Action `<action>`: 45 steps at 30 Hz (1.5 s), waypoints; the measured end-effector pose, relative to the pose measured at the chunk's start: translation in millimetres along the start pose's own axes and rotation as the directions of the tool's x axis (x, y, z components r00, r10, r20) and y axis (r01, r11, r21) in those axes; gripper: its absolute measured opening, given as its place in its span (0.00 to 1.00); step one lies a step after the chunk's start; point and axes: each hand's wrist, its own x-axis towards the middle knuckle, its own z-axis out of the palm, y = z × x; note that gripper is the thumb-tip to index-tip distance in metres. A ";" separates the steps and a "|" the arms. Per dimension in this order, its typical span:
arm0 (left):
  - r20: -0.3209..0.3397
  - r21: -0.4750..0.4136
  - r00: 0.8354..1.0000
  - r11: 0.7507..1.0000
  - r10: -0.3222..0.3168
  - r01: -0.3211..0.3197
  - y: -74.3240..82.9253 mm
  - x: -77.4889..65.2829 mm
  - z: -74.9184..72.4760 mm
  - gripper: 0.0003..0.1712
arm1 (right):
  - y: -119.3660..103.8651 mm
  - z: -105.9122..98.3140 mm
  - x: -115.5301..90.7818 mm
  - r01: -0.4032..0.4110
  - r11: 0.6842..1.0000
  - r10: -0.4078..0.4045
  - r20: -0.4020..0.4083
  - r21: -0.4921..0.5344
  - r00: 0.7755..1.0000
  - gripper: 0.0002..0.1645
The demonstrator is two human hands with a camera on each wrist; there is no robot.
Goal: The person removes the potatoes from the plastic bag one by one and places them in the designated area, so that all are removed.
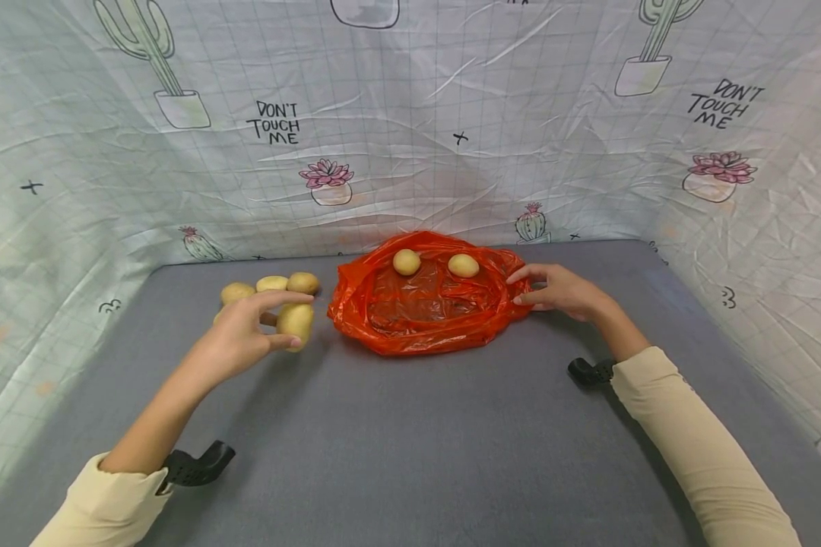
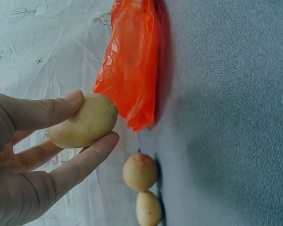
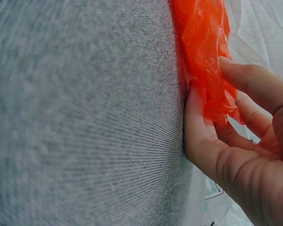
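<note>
A potato (image 1: pixel 295 325) is pinched between the thumb and fingers of my left hand (image 1: pixel 239 334), held above the table to the left of the bag. The left wrist view shows this potato (image 2: pixel 87 122) with fingers on both sides. A red plastic bag (image 1: pixel 417 346) lies spread with its mouth facing up. Inside it are two potatoes, one potato (image 1: pixel 407 262) at back left and another potato (image 1: pixel 464 265) at back right. At the bag's right edge is my right hand (image 1: pixel 564 292); in the right wrist view its thumb and fingers hold the bag's crumpled side (image 3: pixel 205 47).
Several loose potatoes (image 1: pixel 304 282) sit on the grey table (image 1: pixel 410 441) behind my left hand, partly hidden by it. A printed cloth (image 1: pixel 410 190) hangs along the back and sides. A black wrist device (image 1: pixel 198 463) sticks out from each wrist.
</note>
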 end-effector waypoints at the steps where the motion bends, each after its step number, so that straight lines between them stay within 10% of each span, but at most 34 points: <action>1: -0.001 0.000 1.000 1.000 -0.003 0.003 -1.1 -0.3 -0.7 0.33 | 0.0 0.0 -0.2 0.000 1.000 0.000 -0.002 0.001 1.000 0.26; 45: -0.027 0.122 0.999 0.992 0.042 -0.039 -45.8 8.4 -16.9 0.31 | 0.2 1.7 -3.1 0.006 1.000 -0.006 -0.011 0.005 1.000 0.26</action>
